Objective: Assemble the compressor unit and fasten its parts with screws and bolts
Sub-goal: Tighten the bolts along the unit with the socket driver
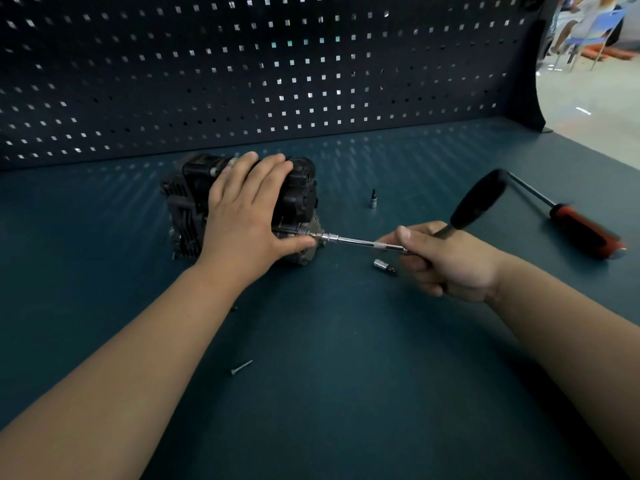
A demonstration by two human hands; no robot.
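Note:
The black compressor unit (187,202) lies on the dark green bench, left of centre. My left hand (246,209) lies over its top, fingers spread across the housing and thumb down at its right end. My right hand (446,261) grips a ratchet wrench (474,202) with a black handle that sticks up and looks blurred. Its chrome extension bar (353,241) runs left to a bolt at the unit's right end, next to my left thumb. A loose screw (241,367) lies on the bench between my forearms.
A chrome socket (381,264) lies just left of my right hand, and a small bit socket (373,199) stands behind the bar. A red and black screwdriver (581,230) lies at the right. A dark pegboard wall (277,81) closes off the back; the bench edge (588,154) runs along the right.

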